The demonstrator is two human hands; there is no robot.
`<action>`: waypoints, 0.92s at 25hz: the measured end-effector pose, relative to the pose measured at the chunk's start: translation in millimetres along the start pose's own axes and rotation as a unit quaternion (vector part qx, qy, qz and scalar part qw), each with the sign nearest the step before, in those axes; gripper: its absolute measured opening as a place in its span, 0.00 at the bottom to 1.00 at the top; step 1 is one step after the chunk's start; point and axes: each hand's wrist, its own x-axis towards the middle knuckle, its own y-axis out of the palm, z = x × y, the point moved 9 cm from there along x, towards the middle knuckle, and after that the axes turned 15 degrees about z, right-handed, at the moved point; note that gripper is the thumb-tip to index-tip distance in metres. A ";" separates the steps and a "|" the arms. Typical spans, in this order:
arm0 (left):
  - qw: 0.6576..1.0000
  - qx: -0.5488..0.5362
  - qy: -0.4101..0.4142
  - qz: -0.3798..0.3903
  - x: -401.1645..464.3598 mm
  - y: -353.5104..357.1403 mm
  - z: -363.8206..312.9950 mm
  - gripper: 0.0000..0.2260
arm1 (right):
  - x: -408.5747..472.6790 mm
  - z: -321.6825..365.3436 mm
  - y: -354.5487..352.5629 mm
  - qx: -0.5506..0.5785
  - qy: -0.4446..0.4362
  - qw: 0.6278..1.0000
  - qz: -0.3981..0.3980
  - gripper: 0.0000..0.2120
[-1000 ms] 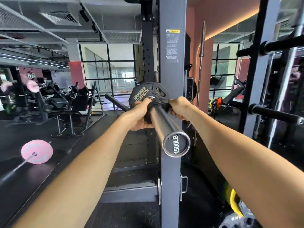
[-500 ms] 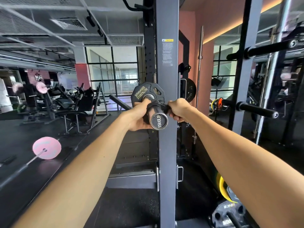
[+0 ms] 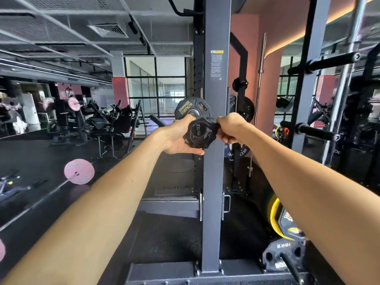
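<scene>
At the centre of the view, in front of the grey rack upright, a black clamp collar rings the outer tip of a barbell sleeve, whose end cap faces the camera inside the ring.

The left hand lies at the collar's 9 o'clock, with its fingers and thumb curled round the left and lower rim. The right hand lies at 3 o'clock and pinches the collar's projecting tab between curled fingers. Neither hand is spread, and both have hold of the collar.

A black weight plate remains on the sleeve behind the collar, at about 11 o'clock from it. The two appear apart rather than touching.

Progress, as a judgement: the collar is probably being drawn off, and that step looks nearly complete, since it rides the last of the sleeve. It has yet to clear the tip. After that the plate, still loaded, would be free to slide off.

A pink-plated barbell lies on the floor at 8 o'clock of the view, and a yellow-rimmed plate rests at 4 o'clock.
</scene>
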 end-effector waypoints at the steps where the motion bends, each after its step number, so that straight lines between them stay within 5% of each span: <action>1: 1.000 0.006 -0.010 0.010 -8.6 5.4 4.4 0.21 | -6.0 -3.4 4.0 0.004 0.004 1.000 0.010 0.20; 10: 0.998 0.049 -0.020 -0.045 -94.1 -29.9 57.6 0.04 | -28.4 -21.8 105.7 0.202 -0.012 0.972 0.118 0.16; 16: 0.978 0.160 0.026 -0.133 -123.9 -88.9 72.3 0.26 | 16.6 -19.9 174.0 0.339 -0.037 0.927 0.153 0.16; 19: 0.970 0.180 0.037 -0.162 -124.5 -130.0 81.2 0.41 | 47.2 -17.1 197.5 0.345 -0.038 0.927 0.144 0.18; 23: 0.959 0.220 0.001 -0.179 -122.3 -198.1 94.7 0.46 | 97.7 -1.6 241.6 0.283 -0.047 0.945 0.156 0.17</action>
